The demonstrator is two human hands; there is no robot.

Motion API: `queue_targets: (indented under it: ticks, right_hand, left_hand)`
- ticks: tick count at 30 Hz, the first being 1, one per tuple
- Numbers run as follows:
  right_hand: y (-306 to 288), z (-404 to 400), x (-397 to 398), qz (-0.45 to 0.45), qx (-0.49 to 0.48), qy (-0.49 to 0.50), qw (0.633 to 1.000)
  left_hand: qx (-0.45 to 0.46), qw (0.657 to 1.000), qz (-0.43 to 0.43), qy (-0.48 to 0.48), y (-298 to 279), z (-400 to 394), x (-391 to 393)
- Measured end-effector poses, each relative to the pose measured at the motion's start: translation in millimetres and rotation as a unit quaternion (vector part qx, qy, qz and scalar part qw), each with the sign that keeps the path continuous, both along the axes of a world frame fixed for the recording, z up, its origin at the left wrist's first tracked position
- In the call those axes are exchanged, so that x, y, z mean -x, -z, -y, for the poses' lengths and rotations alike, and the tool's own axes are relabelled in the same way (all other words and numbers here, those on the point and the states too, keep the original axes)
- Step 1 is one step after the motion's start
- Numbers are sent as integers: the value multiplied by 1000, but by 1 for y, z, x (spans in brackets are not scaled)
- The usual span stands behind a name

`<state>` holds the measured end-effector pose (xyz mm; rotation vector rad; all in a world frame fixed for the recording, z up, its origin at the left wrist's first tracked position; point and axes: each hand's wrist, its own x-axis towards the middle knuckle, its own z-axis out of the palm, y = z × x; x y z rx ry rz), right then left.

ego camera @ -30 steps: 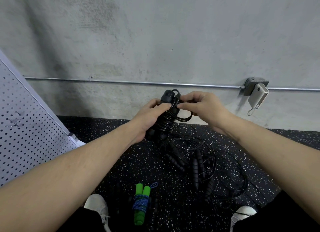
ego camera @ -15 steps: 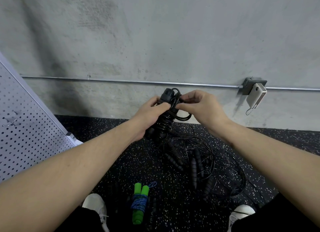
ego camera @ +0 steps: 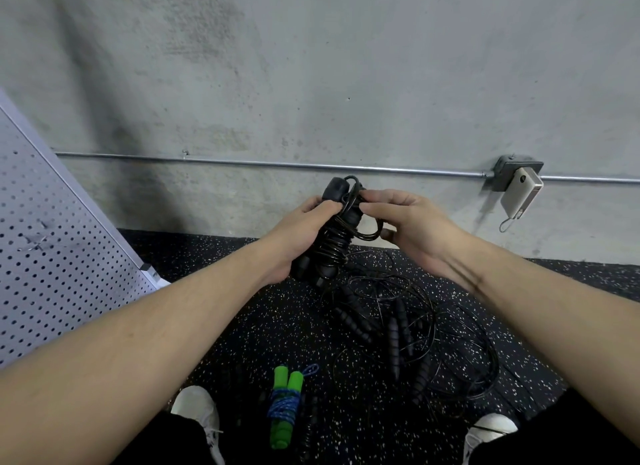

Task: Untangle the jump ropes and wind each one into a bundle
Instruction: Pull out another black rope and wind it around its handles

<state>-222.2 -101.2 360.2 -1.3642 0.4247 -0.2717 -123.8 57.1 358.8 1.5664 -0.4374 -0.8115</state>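
We judge the winding nearly done: our left hand (ego camera: 298, 232) grips the black rope bundle (ego camera: 334, 236) held above the floor, our right hand (ego camera: 408, 222) pinches its last loop, which next needs tucking under.

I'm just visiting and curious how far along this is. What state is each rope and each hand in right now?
Black jump rope: held up, cord mostly wound round its handles, last loop loose.
Left hand: grips the bundle.
Right hand: pinches the cord near the top.
Green-handled rope: already bundled, lying on the floor.
Pile of black ropes: tangled on the floor.
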Motion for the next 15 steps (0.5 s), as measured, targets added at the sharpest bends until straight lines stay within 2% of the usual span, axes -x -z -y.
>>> queue_targets:
  ticks: [4, 8, 12, 15]
  right_hand:
    - [0, 1, 0, -16, 29, 28, 999]
    - [2, -1, 1, -6, 67, 19, 998]
    - [-1, -8, -3, 55, 116, 49, 991]
    - [-6, -5, -2, 58, 116, 35, 991]
  left_hand:
    - [-23, 999, 16, 29, -2, 0, 3]
    - [-14, 997, 73, -27, 7, 2, 8]
    - [15, 997, 46, -57, 5, 5, 8]
    - [32, 999, 7, -39, 0, 4, 8]
